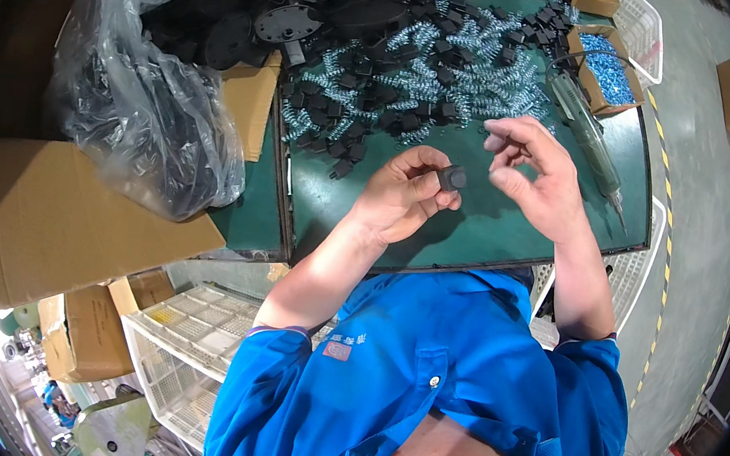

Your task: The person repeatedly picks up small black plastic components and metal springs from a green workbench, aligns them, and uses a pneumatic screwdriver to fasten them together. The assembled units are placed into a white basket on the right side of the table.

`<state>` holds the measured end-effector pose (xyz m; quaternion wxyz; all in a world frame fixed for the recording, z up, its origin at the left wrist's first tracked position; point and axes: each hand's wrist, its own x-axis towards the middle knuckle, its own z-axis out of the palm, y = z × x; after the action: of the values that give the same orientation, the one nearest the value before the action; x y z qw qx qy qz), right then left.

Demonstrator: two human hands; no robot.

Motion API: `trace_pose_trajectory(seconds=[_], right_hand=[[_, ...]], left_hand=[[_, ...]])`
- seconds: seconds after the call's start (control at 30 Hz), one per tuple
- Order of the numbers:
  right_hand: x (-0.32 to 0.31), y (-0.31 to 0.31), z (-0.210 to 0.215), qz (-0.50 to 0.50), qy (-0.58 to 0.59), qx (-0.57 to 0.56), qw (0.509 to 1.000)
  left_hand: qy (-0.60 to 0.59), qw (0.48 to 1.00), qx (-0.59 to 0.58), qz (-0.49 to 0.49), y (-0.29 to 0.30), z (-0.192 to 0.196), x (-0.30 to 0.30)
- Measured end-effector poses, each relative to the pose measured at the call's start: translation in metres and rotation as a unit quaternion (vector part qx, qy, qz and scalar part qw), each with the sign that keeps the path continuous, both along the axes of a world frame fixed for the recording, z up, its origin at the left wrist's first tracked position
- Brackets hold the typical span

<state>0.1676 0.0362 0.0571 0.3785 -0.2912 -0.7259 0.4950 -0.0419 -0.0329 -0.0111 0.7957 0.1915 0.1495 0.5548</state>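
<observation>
- Head view, hands: the left hand (pixel 401 198) is curled narrow, thumb and forefinger pinched on a small black part (pixel 453 179) whose flat dark face is turned toward the other hand. The right hand (pixel 537 179) hangs just beside it, fingers loosely spread and bent; its fingertips (pixel 496 141) come close together, but whether they pinch anything is too small to tell.
- Head view, the key relation: the black part lies to the left of the right hand and slightly below its fingertips, apart from them by a narrow gap. The left hand already has it; the right is the nearer free hand. The part looks stubby, so no long axis can be told.
- Head view, the bench: both hands are raised over a green mat (pixel 475 233). Beyond them lies a heap of springs (pixel 443 58) mixed with more small black pieces, and farther still larger black round parts (pixel 290 24).
- Head view, surroundings: an electric screwdriver (pixel 585 132) lies on the mat beyond the right hand, tip pointing toward the mat's near right corner. A carton of blue screws (pixel 609 68) sits past it. A clear plastic bag (pixel 138 97) spills over a cardboard box (pixel 43 223) at far left.
</observation>
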Motion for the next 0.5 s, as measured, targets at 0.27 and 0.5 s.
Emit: trace_pose_trajectory(seconds=[0.27,0.5], right_hand=[[-0.045,-0.022,0.002,-0.039,-0.063,0.110,0.991],[-0.034,-0.014,-0.022,-0.046,-0.051,0.220,0.973]], left_hand=[[0.118,0.981,0.013,0.152,-0.009,-0.008,-0.008],[0.218,0.971,-0.090,0.023,0.003,-0.003,0.002]])
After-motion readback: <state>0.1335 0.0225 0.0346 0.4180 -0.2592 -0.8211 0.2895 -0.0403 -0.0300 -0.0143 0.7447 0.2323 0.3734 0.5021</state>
